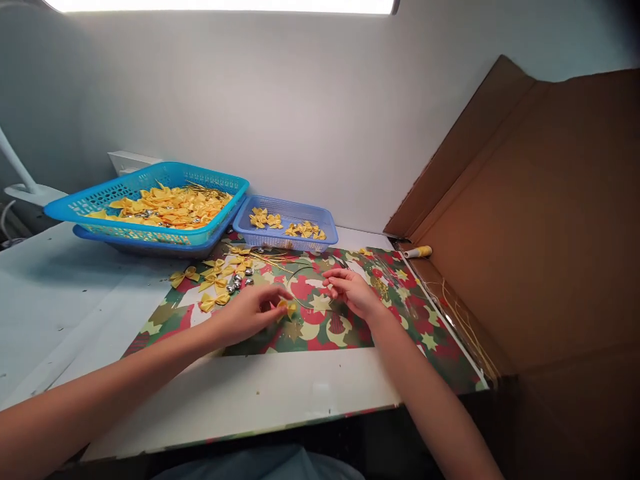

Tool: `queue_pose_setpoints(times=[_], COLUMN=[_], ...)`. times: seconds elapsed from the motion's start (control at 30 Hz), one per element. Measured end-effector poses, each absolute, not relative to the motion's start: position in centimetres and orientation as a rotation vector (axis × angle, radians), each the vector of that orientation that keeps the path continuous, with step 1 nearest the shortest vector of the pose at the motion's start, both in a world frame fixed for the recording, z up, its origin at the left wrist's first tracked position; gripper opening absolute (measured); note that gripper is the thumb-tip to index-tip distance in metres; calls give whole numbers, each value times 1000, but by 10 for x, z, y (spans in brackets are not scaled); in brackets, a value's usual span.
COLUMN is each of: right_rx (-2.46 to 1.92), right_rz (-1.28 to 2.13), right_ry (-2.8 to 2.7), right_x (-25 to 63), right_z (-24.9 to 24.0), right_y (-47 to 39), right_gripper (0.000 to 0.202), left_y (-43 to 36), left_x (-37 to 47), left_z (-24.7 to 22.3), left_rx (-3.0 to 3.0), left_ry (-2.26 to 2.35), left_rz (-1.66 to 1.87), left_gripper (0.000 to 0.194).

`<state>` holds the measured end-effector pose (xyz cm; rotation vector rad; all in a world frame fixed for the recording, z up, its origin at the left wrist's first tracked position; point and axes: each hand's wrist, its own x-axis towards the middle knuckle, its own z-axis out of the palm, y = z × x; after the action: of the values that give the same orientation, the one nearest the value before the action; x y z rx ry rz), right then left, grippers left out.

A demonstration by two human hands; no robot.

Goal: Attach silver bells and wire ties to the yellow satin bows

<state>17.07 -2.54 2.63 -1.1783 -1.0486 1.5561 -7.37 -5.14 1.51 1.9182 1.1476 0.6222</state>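
Note:
Over the patterned sheet, my left hand [255,312] has its thumb and fingertips closed around a yellow bow [287,309]. To its right, my right hand [350,290] has thumb and fingertips pinched at the end of a thin wire [300,268] that curves between the two hands. The wire's path near the fingers is hard to follow. Left of the hands lie several loose yellow bows [214,302] and silver bells [238,283]. Thin gold strips [270,259] lie just behind them.
A blue basket [165,233] at the back left holds many bows. Beside it stands a smaller purple basket [285,241] with some bows. A cardboard wall [540,220] rises at the right, with a small roll [418,252] near its base. Gold strips lie right of my right hand.

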Motion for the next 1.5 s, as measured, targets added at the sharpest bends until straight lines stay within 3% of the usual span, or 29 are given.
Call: queue_pose_setpoints(times=[0.17, 0.27, 0.37, 0.53, 0.93, 1.2, 1.5], right_rx=[-1079, -998, -928, -965, -965, -960, -1138], right_rz=[1601, 1592, 1582, 1574, 1613, 1553, 1423], right_ry=[-1078, -1100, -1056, -961, -833, -802, -900], right_x=[171, 175, 181, 184, 172, 169, 184], right_z=[38, 40, 34, 20, 8, 16, 13], right_y=[-28, -33, -38, -45, -50, -50, -46], right_gripper=[28, 33, 39, 43, 49, 42, 20], left_y=[-61, -50, -23, 33, 77, 67, 50], left_x=[-86, -96, -99, -92, -89, -93, -96], left_z=[20, 36, 56, 59, 36, 35, 42], left_rx=[2335, 2499, 2421, 2233, 2017, 2126, 2299], left_ry=[1228, 1497, 1925, 2176, 2378, 2316, 2197], left_rz=[511, 385, -82, -242, -228, -88, -184], left_gripper=[29, 29, 30, 27, 33, 53, 34])
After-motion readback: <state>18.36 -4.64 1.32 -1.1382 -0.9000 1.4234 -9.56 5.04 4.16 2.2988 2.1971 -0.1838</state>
